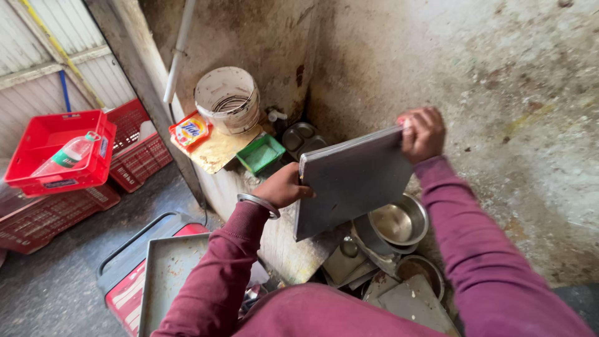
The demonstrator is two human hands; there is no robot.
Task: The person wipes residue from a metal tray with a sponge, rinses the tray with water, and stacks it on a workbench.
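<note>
Stained concrete corner (499,75), steel bowls (399,221) piled below. Rectangular steel tray (349,181) is held tilted above them, gripped at its left edge by left hand (284,187), top right corner by right hand (423,133).

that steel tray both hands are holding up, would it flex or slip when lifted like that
The steel tray looks like rigid flat metal, so it probably stays stiff. Its smooth, dull-shiny face suggests it could slide if wet; the left hand and right hand pinch opposite edges. Held tilted above the steel bowl, a slip would likely clatter.
</note>
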